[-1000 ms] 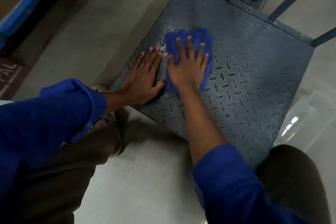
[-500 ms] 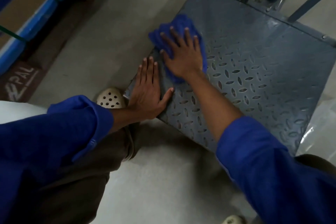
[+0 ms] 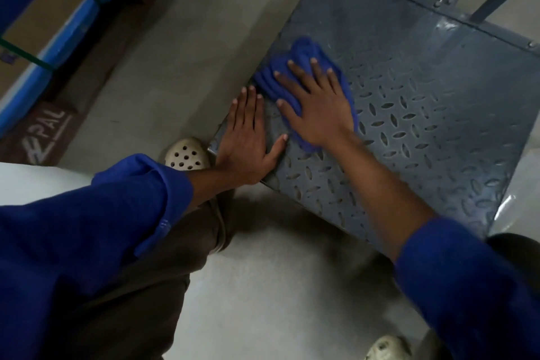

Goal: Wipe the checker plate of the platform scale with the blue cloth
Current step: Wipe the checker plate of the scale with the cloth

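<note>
Sweeping leftward, your right hand brings the blue cloth from mid-plate, where it lay a second ago, out to the left edge of the checker plate. There the fabric bunches into ridges ahead of your fingertips. Your fingers lie straight and spread wide, pressing the cloth down rather than gripping it. Your left hand stays planted on the near-left corner, fingers straight and close together, thumb out, just beside the cloth. This stroke looks spent, since you have run out of plate on that side. The broad right and far areas probably still need passes, so judge the job as partway done.
</note>
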The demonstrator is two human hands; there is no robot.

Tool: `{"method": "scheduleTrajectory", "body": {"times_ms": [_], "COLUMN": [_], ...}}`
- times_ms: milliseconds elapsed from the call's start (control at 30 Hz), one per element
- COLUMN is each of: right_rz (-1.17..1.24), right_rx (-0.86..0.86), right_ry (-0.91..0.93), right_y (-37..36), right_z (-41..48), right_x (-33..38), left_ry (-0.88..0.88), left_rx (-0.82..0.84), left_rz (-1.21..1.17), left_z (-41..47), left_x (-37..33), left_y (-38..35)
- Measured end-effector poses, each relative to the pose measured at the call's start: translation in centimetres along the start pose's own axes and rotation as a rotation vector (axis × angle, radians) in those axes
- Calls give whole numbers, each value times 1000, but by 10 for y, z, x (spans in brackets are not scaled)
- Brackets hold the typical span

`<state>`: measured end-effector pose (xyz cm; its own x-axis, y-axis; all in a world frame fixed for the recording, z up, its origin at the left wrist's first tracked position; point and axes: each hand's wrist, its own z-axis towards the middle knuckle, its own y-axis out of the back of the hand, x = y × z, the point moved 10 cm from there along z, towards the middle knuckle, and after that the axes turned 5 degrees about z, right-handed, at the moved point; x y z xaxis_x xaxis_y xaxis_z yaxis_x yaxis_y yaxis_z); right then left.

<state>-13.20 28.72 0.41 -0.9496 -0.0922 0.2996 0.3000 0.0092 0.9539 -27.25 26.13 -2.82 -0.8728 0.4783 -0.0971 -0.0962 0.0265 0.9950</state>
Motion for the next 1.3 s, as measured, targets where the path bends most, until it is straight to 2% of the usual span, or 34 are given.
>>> {"method": "scheduleTrajectory", "body": {"times_ms": [133, 267, 367, 433, 533, 633, 833, 933, 1133, 1300], "right_rz": [-12, 10, 19, 0, -23, -7, -14, -9, -7, -11], "right_rx": [-50, -104, -151, -141, -66, -66, -149, -147, -151, -202], "right_ry": [-212, -433, -547, -518, -306, -226, -416, -430, -428, -558], "right_y": [13, 27, 22, 12, -5, -1, 3, 0, 1, -1], "right_z": [-93, -97, -100, -111, -131, -129, -92, -89, -85, -71], "right_x": [-56, -102, -92, -59, -7, -9, -37, -39, -40, -33], "left_ry": [-100, -237, -301, -380, -428, -470, -473, -449, -579, -652], "left_rx": [30, 88, 171, 161, 124, 130, 126, 124, 161, 145], "left_rz": [0, -28, -109, -77, -24, -16, -65, -95, 50, 110], "left_z": [12, 46, 78, 88, 89, 90, 93, 104, 118, 127], "left_x": [2, 8, 10, 7, 6, 5, 8, 15, 19, 23], "left_y": [3, 8, 11, 15, 19, 22, 22, 25, 26, 30]}}
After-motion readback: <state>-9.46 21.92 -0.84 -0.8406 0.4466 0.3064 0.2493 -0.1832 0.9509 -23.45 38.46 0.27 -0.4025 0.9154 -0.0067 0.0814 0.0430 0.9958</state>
